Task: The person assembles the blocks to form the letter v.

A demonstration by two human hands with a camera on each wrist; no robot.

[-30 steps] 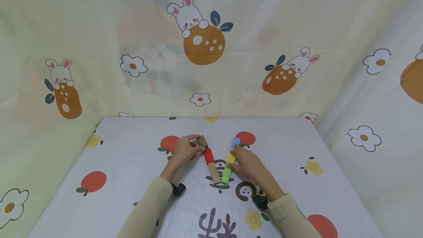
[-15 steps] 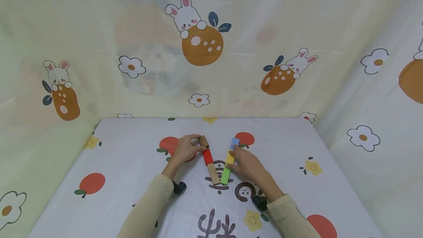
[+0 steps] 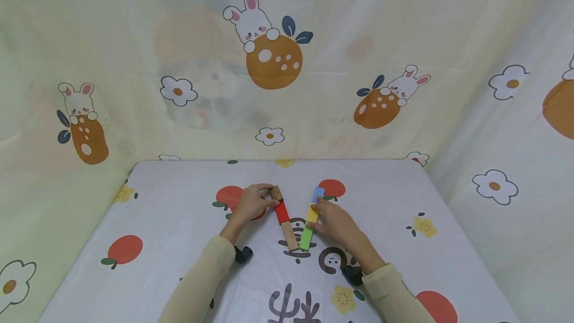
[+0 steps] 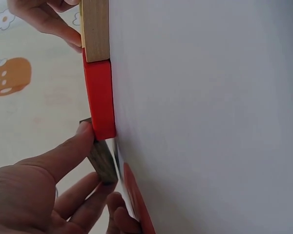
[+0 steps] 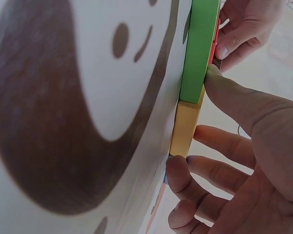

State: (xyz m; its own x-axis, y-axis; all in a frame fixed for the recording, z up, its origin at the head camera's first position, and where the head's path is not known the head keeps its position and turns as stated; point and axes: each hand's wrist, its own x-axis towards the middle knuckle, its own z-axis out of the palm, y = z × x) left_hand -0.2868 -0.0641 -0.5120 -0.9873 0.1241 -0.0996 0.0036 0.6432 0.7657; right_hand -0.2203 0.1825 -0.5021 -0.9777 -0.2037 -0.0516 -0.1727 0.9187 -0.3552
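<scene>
Two rows of coloured blocks lie on the table in a V, their near ends close together. In the left row are a dark brown block [image 3: 277, 194], a red block [image 3: 281, 212] and a plain wooden block [image 3: 289, 237]. The right row runs from a blue block [image 3: 318, 192] through a yellow block [image 3: 312, 214] to a green block [image 3: 306, 240]. My left hand [image 3: 249, 206] pinches the dark brown block between thumb and fingers, at an angle to the red one. With extended fingers, my right hand [image 3: 338, 223] touches the right row, its thumb at the green block.
A white cloth [image 3: 179, 203] printed with fruit and flowers covers the table. Behind it hangs a pale curtain [image 3: 215, 128] with rabbit prints, and curtains flank both sides. Black wrist cameras sit at the left cuff [image 3: 224, 253] and right cuff [image 3: 381, 280].
The view has shifted slightly. My left hand has turned the dark brown block a little; the right hand and the other blocks keep their places.
</scene>
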